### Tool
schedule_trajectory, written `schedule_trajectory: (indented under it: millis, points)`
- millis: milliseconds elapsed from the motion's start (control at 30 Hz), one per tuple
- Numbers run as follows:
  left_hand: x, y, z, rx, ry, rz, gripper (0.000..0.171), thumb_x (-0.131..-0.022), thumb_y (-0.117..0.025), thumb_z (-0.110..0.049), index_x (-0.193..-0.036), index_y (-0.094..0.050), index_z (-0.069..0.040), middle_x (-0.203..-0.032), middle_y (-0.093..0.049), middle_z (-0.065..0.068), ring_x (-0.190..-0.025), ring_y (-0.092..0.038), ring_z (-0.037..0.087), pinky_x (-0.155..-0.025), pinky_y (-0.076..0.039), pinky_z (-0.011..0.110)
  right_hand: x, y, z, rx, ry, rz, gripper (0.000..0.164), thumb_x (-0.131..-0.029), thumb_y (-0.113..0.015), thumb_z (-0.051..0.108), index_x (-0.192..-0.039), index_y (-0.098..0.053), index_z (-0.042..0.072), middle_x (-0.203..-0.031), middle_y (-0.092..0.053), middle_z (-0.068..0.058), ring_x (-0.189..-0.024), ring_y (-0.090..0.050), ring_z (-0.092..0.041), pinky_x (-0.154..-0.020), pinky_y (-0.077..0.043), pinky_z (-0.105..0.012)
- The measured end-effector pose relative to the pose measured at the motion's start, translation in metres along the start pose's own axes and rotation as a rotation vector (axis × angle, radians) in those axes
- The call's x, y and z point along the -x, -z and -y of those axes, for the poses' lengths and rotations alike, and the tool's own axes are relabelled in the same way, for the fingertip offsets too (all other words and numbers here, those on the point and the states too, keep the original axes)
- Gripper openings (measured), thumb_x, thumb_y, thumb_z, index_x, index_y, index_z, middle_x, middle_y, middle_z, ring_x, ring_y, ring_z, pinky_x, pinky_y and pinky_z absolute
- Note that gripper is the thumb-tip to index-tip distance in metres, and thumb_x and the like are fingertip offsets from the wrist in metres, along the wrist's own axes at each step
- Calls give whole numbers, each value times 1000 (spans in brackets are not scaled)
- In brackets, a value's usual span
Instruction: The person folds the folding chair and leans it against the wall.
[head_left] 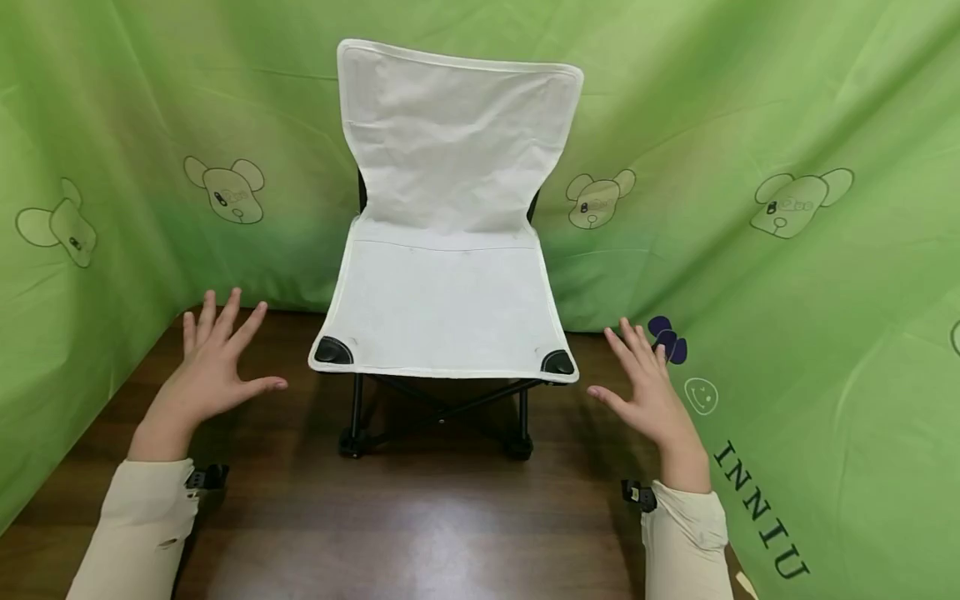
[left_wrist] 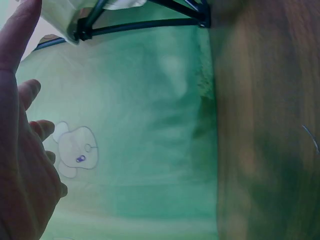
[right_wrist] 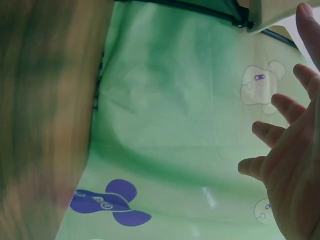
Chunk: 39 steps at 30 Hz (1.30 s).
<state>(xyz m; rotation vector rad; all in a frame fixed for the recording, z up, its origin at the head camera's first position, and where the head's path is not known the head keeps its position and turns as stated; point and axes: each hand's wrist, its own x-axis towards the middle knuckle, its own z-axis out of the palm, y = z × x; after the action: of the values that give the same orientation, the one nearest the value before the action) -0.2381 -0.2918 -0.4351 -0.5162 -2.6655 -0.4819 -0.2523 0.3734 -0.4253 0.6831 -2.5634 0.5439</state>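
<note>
A folding chair (head_left: 450, 300) with white fabric and a dark metal frame stands unfolded, its seat toward me. Black corner patches mark the seat's two front corners. To the left of the seat, my left hand (head_left: 206, 371) is held with fingers spread and grips nothing. My right hand (head_left: 648, 396) is on the other side, fingers straight and thumb pointing toward the chair, also holding nothing. Both hands are apart from the chair. The left wrist view shows part of the chair's frame (left_wrist: 145, 26) past the fingers; the right wrist view shows a frame tube (right_wrist: 200, 10) too.
Green curtain (head_left: 690, 100) printed with bear faces surrounds the chair at the back and both sides. Under the chair is a brown wood-grain surface (head_left: 420, 533). Dark lettering (head_left: 761, 508) runs down the right curtain. Each wrist wears a strap with a black mount (head_left: 206, 477).
</note>
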Motion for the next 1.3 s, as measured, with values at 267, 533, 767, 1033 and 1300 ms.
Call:
schedule_trajectory:
  millis: [267, 533, 767, 1033, 1300]
  points:
    - [-2, 8, -11, 83, -92, -112, 117, -75, -73, -77, -166, -18, -26, -173, -4, 15, -157, 13, 39, -122, 11, 64, -5, 5, 12, -40, 61, -35, 102, -79, -87, 32, -162, -31, 17, -170, -20, -15, -159, -7, -35, -125, 4, -61]
    - [-8, 10, -24, 121, -202, -309, 114, -75, -52, -89, -160, -36, -14, -166, -29, 18, -158, -11, 38, -124, -5, 67, -11, 13, 26, -60, 132, -72, 96, -88, -65, 69, -160, -35, 12, -169, -23, -13, -159, -11, -32, -125, 2, -61]
    - [-12, 11, -35, 179, -313, -409, 108, -78, -58, -82, -153, -46, -5, -162, -39, 17, -155, -23, 37, -126, -15, 57, -13, 15, 38, -78, 189, -107, 95, -90, -59, 72, -158, -38, 10, -166, -29, -16, -158, -16, -33, -127, -1, -55]
    - [-17, 13, -51, 244, -424, -451, 93, -83, -67, -67, -144, -55, 2, -153, -49, 24, -151, -32, 42, -126, -24, 45, -17, 16, 51, -108, 258, -153, 93, -89, -63, 67, -153, -44, 1, -163, -37, -18, -153, -27, -41, -128, -5, -54]
    - [-19, 17, -71, 330, -506, -481, 80, -87, -70, -57, -136, -62, 6, -142, -58, 26, -144, -44, 41, -124, -29, 47, -20, 17, 62, -156, 337, -200, 86, -88, -70, 60, -147, -52, 0, -156, -44, -24, -148, -34, -45, -127, -10, -55]
